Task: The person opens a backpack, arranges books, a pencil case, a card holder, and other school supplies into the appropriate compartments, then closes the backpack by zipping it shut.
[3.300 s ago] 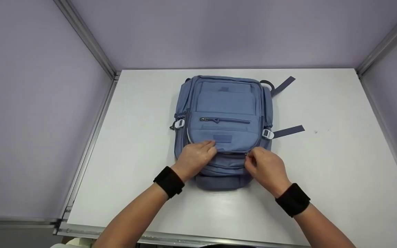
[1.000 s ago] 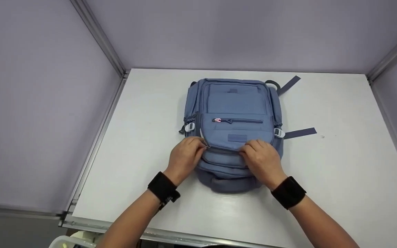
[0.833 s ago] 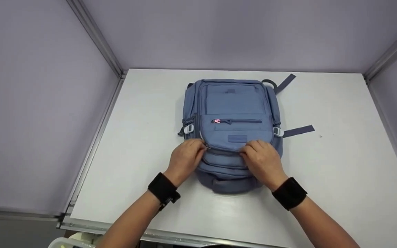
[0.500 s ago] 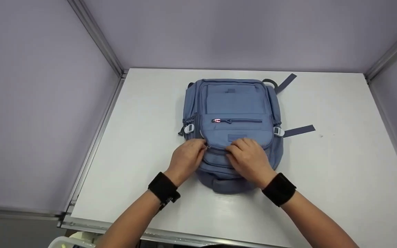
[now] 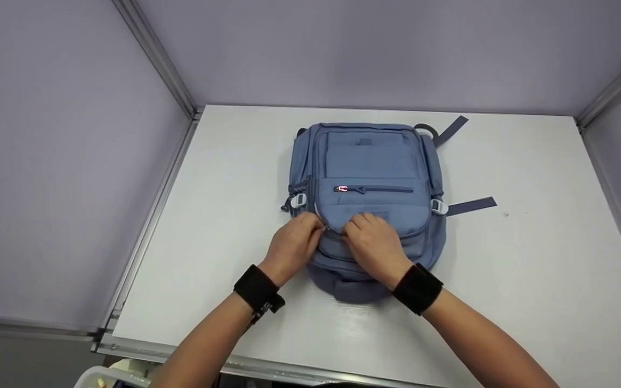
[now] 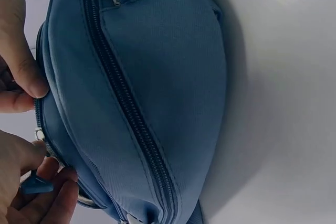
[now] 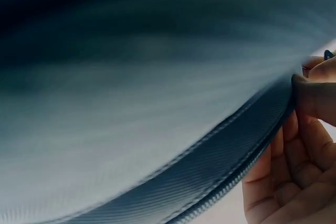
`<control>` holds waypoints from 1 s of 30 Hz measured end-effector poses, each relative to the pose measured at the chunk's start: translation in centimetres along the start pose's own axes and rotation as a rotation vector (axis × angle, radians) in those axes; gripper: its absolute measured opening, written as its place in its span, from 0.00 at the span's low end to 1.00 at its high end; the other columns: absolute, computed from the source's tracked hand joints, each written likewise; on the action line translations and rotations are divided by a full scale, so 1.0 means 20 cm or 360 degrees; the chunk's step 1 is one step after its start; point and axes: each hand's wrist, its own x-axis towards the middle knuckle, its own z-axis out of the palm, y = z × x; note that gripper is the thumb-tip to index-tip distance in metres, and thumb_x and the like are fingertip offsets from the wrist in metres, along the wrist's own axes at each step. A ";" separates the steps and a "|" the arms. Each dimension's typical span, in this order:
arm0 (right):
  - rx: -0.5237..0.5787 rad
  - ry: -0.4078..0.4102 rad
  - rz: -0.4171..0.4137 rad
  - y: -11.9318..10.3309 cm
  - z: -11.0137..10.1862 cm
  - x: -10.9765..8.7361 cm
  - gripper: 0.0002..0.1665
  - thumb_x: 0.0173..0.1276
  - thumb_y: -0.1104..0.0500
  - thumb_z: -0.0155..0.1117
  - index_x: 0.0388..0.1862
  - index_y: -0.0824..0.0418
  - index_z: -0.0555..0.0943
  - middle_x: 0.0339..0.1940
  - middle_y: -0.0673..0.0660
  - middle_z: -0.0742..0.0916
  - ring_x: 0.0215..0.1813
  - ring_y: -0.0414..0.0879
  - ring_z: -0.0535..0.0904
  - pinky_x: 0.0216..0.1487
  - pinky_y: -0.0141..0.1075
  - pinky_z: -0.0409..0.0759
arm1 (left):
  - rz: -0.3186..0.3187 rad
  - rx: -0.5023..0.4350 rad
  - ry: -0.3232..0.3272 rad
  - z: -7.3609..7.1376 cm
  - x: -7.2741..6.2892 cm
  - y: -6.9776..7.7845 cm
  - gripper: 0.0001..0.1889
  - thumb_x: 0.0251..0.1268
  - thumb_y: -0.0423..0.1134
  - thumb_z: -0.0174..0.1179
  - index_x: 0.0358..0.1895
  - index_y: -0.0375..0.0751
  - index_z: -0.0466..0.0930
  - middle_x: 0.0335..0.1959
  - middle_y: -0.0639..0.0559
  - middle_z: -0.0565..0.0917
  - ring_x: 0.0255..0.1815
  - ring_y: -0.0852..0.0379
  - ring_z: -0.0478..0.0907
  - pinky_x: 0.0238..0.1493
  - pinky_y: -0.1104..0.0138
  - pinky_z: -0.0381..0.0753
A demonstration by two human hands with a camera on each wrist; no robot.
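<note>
A blue backpack (image 5: 370,156) lies front up on the white table. At the left corner of its front pocket, my left hand (image 5: 294,240) pinches the zipper pull; in the left wrist view the blue pull tab (image 6: 37,183) shows among the fingers, close under the metal slider (image 6: 39,134). Just to the right, my right hand (image 5: 375,245) pinches the edge of the same pocket, its thumb (image 6: 32,80) lying on the zipper's edge. In the right wrist view, the pocket's zipper teeth (image 7: 220,190) run up to the right hand's fingers (image 7: 262,182).
Two loose straps (image 5: 472,206) stick out on the backpack's right side. Pale buckles (image 5: 298,200) sit at both flanks. Grey panels (image 5: 386,54) enclose the table. A white bin (image 5: 111,377) with small items stands below the front left edge.
Since the earliest frame, the left hand has shifted to the pocket's left corner. The right hand has left the right end of the zipper and slid left along the edge, close to the left hand.
</note>
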 end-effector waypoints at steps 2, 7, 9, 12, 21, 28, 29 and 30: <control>0.0005 0.0007 0.0003 0.00 0.00 0.00 0.08 0.65 0.62 0.74 0.34 0.62 0.82 0.32 0.57 0.82 0.35 0.54 0.79 0.34 0.47 0.80 | -0.0051 -0.0007 0.0003 0.00 0.01 -0.01 0.03 0.74 0.33 0.62 0.40 0.41 0.77 0.36 0.50 0.81 0.36 0.55 0.79 0.37 0.62 0.80; 0.0003 -0.0029 0.0020 0.00 -0.01 -0.01 0.06 0.68 0.62 0.72 0.35 0.62 0.82 0.32 0.56 0.81 0.36 0.53 0.79 0.34 0.46 0.80 | -0.0220 0.0016 -0.0032 -0.01 0.06 -0.06 0.04 0.74 0.36 0.62 0.39 0.43 0.78 0.34 0.52 0.82 0.34 0.56 0.79 0.36 0.62 0.79; -0.0004 -0.0050 0.0034 0.00 -0.02 -0.01 0.05 0.69 0.62 0.72 0.36 0.62 0.83 0.33 0.56 0.82 0.36 0.52 0.80 0.35 0.45 0.80 | -0.0265 0.0023 -0.0042 -0.02 0.08 -0.08 0.04 0.75 0.37 0.62 0.39 0.43 0.79 0.35 0.52 0.83 0.34 0.56 0.80 0.36 0.62 0.79; -0.0016 -0.0065 0.0048 0.00 -0.02 -0.01 0.05 0.69 0.62 0.71 0.37 0.62 0.83 0.33 0.56 0.82 0.37 0.52 0.80 0.36 0.45 0.81 | -0.0290 0.0030 -0.0043 -0.03 0.13 -0.12 0.03 0.74 0.37 0.62 0.41 0.43 0.79 0.36 0.51 0.84 0.36 0.55 0.81 0.38 0.62 0.80; 0.0003 0.0003 0.0018 0.00 -0.02 -0.01 0.04 0.69 0.62 0.71 0.36 0.61 0.84 0.33 0.55 0.82 0.35 0.51 0.80 0.34 0.44 0.81 | -0.0373 0.0092 -0.0069 -0.02 0.25 -0.22 0.05 0.74 0.39 0.63 0.41 0.41 0.81 0.37 0.49 0.85 0.37 0.53 0.83 0.38 0.61 0.81; -0.0020 0.0003 0.0003 -0.01 -0.01 -0.01 0.05 0.70 0.62 0.70 0.36 0.62 0.84 0.33 0.56 0.82 0.35 0.51 0.80 0.32 0.44 0.80 | -0.0440 0.0131 -0.0093 0.00 0.34 -0.28 0.05 0.75 0.38 0.62 0.42 0.40 0.81 0.37 0.48 0.85 0.36 0.51 0.82 0.38 0.59 0.81; -0.0024 0.0002 0.0002 -0.01 -0.01 -0.01 0.05 0.70 0.62 0.70 0.35 0.62 0.84 0.33 0.56 0.82 0.35 0.51 0.80 0.32 0.44 0.80 | -0.0442 0.0138 -0.0093 0.00 0.36 -0.29 0.05 0.75 0.38 0.62 0.42 0.40 0.81 0.37 0.47 0.85 0.36 0.51 0.82 0.38 0.58 0.81; -0.0026 0.0004 0.0000 -0.01 -0.01 0.00 0.05 0.70 0.62 0.70 0.35 0.62 0.84 0.33 0.56 0.82 0.35 0.51 0.79 0.32 0.43 0.80 | -0.0447 0.0142 -0.0090 0.00 0.37 -0.30 0.05 0.75 0.38 0.62 0.41 0.40 0.81 0.37 0.47 0.85 0.35 0.50 0.82 0.38 0.58 0.81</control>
